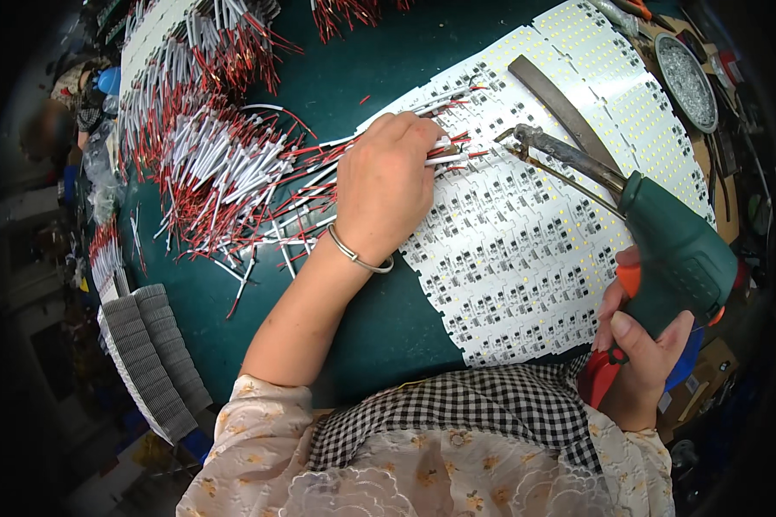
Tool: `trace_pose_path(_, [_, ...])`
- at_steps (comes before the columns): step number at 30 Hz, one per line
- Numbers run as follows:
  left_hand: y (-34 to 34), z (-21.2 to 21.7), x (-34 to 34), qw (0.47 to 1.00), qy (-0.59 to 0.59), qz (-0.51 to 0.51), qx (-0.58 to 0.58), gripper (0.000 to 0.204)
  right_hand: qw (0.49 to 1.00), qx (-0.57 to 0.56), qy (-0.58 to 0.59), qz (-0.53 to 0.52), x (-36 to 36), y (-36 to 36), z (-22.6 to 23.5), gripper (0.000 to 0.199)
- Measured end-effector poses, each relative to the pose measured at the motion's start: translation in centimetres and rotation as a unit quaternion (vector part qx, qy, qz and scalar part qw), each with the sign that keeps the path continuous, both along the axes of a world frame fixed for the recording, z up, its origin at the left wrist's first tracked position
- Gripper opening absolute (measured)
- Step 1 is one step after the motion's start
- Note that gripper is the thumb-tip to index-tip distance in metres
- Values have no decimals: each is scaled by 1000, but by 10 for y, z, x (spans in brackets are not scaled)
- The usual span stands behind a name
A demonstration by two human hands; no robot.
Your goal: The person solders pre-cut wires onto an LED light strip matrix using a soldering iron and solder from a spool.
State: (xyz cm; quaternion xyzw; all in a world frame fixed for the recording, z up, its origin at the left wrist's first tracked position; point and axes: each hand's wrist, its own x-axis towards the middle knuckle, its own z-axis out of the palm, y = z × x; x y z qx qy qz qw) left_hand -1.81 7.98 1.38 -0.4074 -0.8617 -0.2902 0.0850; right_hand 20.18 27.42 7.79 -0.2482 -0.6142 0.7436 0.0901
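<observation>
My left hand (386,185), with a bangle at the wrist, has its fingers closed on several thin wires (444,158) in white sleeves with red ends. Their tips lie over a white LED circuit-board panel (517,258) dotted with small black and yellow parts. My right hand (645,349) grips the handle of a green soldering gun (677,246) with an orange trigger and a red lower part. Its dark tip points left, close to the wire ends; whether it touches the panel I cannot tell. More wires fan out under and behind my left hand.
A large heap of white-and-red wires (220,159) covers the green table's left side. A dark flat metal strip (565,108) lies across the panel. At the far right stands a round dish of clear granules (685,82). Grey ridged stacks (151,358) sit at the lower left.
</observation>
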Motion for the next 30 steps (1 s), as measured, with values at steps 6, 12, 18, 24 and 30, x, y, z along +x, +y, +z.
trace_pose_path(6, [-5,0,-4,998,-9,-34,51,27,1000,-1,-21,18,1,-7,-8,52])
trace_pose_path(12, [-11,-5,-1,992,85,-94,27,44,999,23,-20,-25,-10,-19,-8,52])
trace_pose_path(18, [-9,-7,-1,990,104,-89,35,44,999,35,-23,-1,-8,-19,-13,53])
trace_pose_path(24, [-9,-9,-4,991,98,-87,40,44,998,52,-19,5,-1,-15,-15,47])
trace_pose_path(30, [-9,-9,-10,989,87,-115,36,44,999,30,11,-22,-5,-13,-8,49])
